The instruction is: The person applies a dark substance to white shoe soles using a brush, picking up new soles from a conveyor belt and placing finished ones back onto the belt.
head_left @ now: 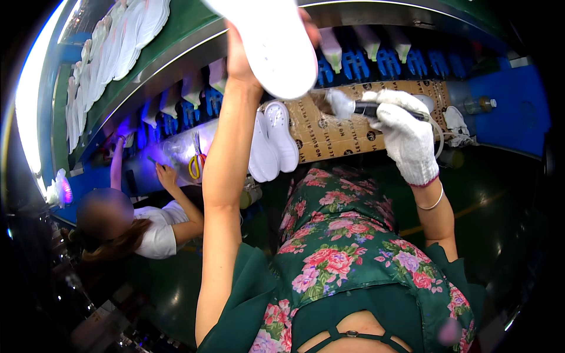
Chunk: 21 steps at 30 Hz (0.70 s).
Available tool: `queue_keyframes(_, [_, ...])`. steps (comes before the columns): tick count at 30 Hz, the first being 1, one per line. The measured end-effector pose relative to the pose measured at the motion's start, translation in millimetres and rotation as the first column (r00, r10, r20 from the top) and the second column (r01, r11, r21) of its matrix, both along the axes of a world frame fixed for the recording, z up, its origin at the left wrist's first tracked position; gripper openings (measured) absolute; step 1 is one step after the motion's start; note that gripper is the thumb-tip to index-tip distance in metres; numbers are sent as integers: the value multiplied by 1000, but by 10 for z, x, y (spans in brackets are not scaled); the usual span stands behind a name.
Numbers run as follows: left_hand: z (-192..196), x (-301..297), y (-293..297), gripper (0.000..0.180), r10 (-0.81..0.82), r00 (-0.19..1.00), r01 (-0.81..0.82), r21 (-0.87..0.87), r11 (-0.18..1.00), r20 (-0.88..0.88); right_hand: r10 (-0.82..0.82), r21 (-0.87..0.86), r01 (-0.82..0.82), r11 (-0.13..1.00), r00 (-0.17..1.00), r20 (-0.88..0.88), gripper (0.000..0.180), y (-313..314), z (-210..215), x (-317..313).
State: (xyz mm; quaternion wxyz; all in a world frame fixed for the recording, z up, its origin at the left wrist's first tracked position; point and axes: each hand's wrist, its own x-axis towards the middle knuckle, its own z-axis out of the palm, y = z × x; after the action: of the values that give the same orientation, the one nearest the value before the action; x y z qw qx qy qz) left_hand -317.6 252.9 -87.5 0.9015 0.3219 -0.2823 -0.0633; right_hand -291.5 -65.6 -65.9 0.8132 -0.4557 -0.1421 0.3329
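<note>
Over cardbd point(335, 140), L hand point(239, 57) grips wht sole point(279, 56); R hand point(405, 123) holds blk-handled tool point(364, 109).

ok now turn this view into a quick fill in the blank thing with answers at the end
1. The bare left hand holds up a shoe sole that is ____ in colour.
2. The right hand grips a dark-handled tool and wears a white ____.
3. The scissors have red and ____ handles.
4. The floral garment has a dark ____ background.

Missing words: white; glove; yellow; green.
</note>
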Motion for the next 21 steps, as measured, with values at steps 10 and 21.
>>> queue_keyframes(10, [251,-578,-245,86,357,763,-609,-416,675,-538,-38,211,93,973,968,-250,27,388,-36,53])
queue_keyframes(21, [-905,-1285,-1384,88,335,762,-588,-373,718,-555,-114,-29,150,988,853,509,23,371,172,-277])
